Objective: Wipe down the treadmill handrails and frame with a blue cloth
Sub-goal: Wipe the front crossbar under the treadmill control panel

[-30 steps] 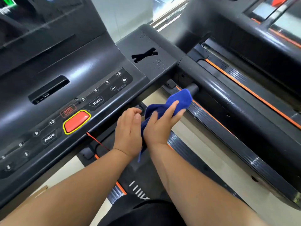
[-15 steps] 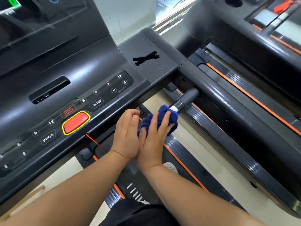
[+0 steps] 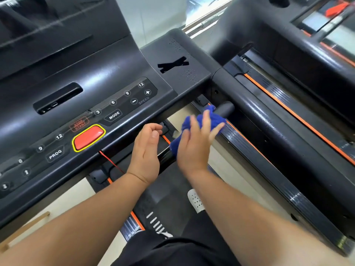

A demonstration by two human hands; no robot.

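Right hand (image 3: 194, 148) has slid forward, splayed fingers pressing the blue cloth (image 3: 211, 119) onto the handrail stub (image 3: 225, 108) ahead, mid-wipe; left hand (image 3: 146, 150) beside it hangs loosely curled, empty.

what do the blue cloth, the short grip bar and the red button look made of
Blue cloth: soft fuzzy fabric, likely microfibre, bunched under the right hand. Grip bar: matte dark, perhaps foam or rubber, no glare. Red button: glossy plastic, showing a highlight.

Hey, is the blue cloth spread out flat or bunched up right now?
Bunched up. The blue cloth is a crumpled wad against the short handle bar, pressed under the straight fingers of the right hand.
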